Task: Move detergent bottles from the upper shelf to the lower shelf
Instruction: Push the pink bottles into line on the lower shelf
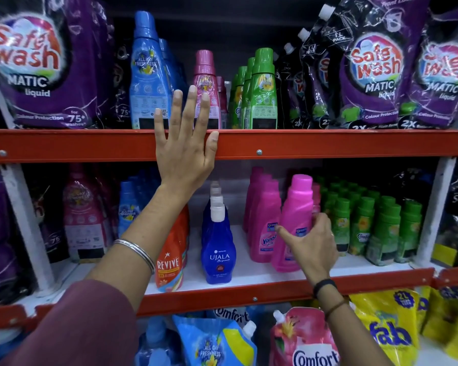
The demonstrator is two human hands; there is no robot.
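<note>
My left hand (184, 143) is raised flat, fingers spread, over the red front rail of the upper shelf (328, 143), in front of a pink bottle (205, 83) and beside a tall blue bottle (147, 75). It holds nothing. Green bottles (262, 88) stand to the right on that shelf. On the lower shelf (262, 270) my right hand (311, 247) wraps around the lower part of a bright pink Vanish bottle (294, 215), which stands upright at the front, next to a row of the same pink bottles (262, 210).
Purple Safe Wash pouches (35, 62) fill both ends of the upper shelf. The lower shelf also carries a blue Ujala bottle (217, 249), a red Revive bottle (169, 257), small green bottles (376, 225) and a pink pouch (82, 212). Comfort and Fab pouches (389, 331) lie below.
</note>
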